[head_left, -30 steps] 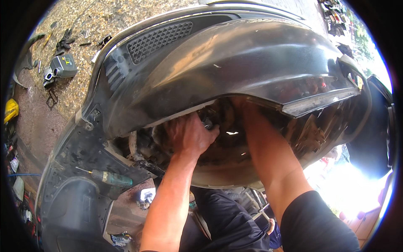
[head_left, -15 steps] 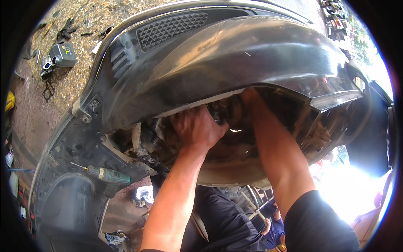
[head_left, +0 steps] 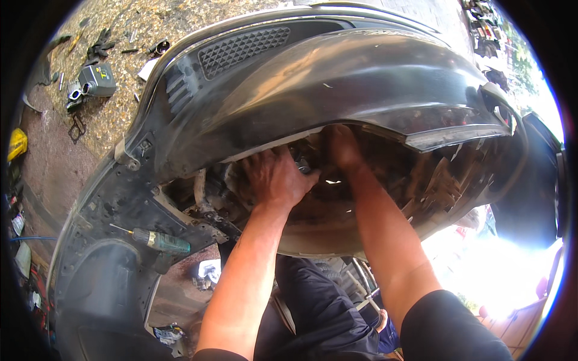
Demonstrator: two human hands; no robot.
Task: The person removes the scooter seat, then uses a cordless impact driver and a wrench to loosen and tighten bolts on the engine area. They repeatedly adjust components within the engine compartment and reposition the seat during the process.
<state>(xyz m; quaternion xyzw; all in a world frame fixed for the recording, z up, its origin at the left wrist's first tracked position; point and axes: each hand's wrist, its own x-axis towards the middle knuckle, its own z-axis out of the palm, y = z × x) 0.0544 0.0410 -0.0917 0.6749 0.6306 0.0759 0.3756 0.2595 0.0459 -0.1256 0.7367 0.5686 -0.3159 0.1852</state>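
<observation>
Reaching in: both hands are pushed up under the lip of a large dark bumper cover (head_left: 361, 78), which is tipped on its edge so its hollow inner side faces the person.
Left hand (head_left: 274, 177): back of the hand toward the camera, fingers curled together and pressed onto something inside the cavity; what they close on is hidden behind the knuckles, so I cannot tell whether it is a real grip or just a brace.
Right hand (head_left: 343, 147): deeper in, just beside the left one, fingertips gone behind the bumper's lower edge; cannot tell whether the fingers are apart or clamped.
Small metal part (head_left: 303, 163): a dark fitting shows between the 2 hands, touching or nearly touching both; it seems to be what they work on, one hand steadying while the other reaches it.
Screwdriver (head_left: 158, 240): green handle, lying on the inner ledge of the bumper, well to the left of and below the left fingers, probably parked within reach.
Grey box-shaped part (head_left: 96, 79): on the gravel ground (head_left: 120, 120), far up and left of the fingers, among scattered bits.
Dark trousers (head_left: 319, 307): below the forearms, the person's own legs.
</observation>
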